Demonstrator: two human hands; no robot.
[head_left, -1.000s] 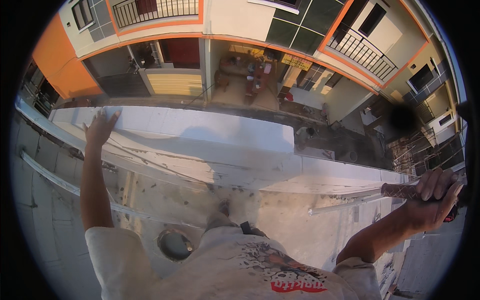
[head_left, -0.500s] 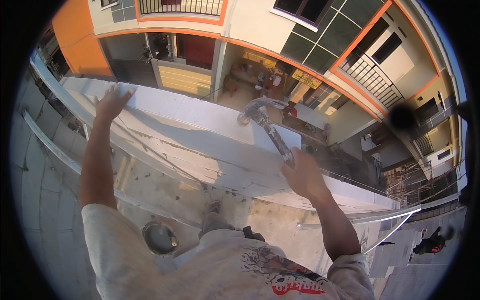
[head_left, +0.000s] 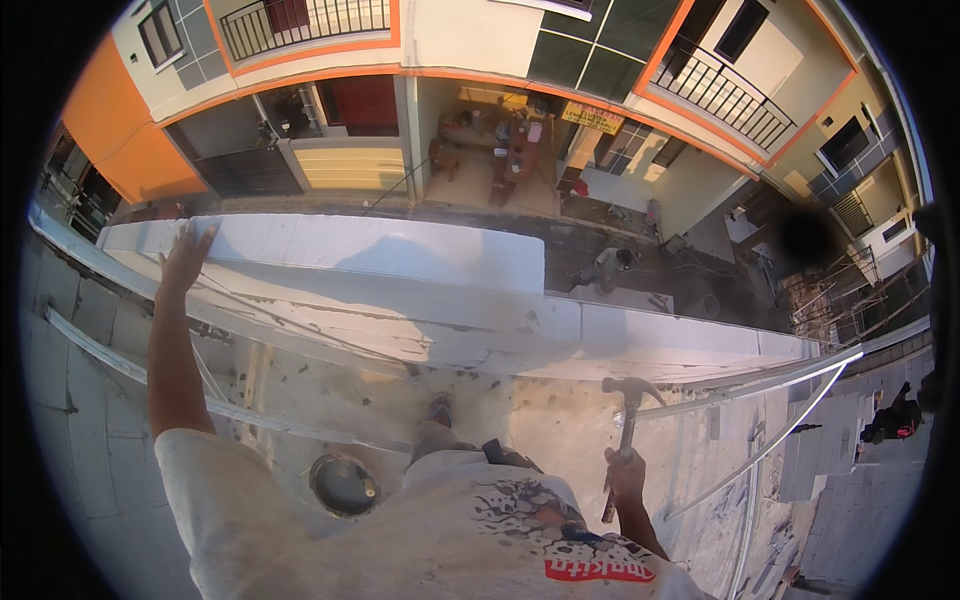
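My left hand (head_left: 186,258) lies with fingers spread on the far left end of the white block course (head_left: 470,260) along the wall top. Nothing is gripped in it. My right hand (head_left: 626,476) is closed round the handle of a claw hammer (head_left: 629,420), held upright low on my right, on the near side of the wall. The hammer's head points up, clear of the blocks. Below the upper course runs a lower course of white blocks (head_left: 640,330), which extends farther right.
A round bucket (head_left: 343,485) with grey contents stands on the floor near my legs. Pale metal bars (head_left: 765,440) slant at the right. Beyond the wall, a person (head_left: 608,265) is down in the lane before a house with orange trim (head_left: 420,72).
My right hand has drawn the hammer back from the block top, down toward me. My left hand stays on the blocks. The view has tilted, showing more lane and a person there.
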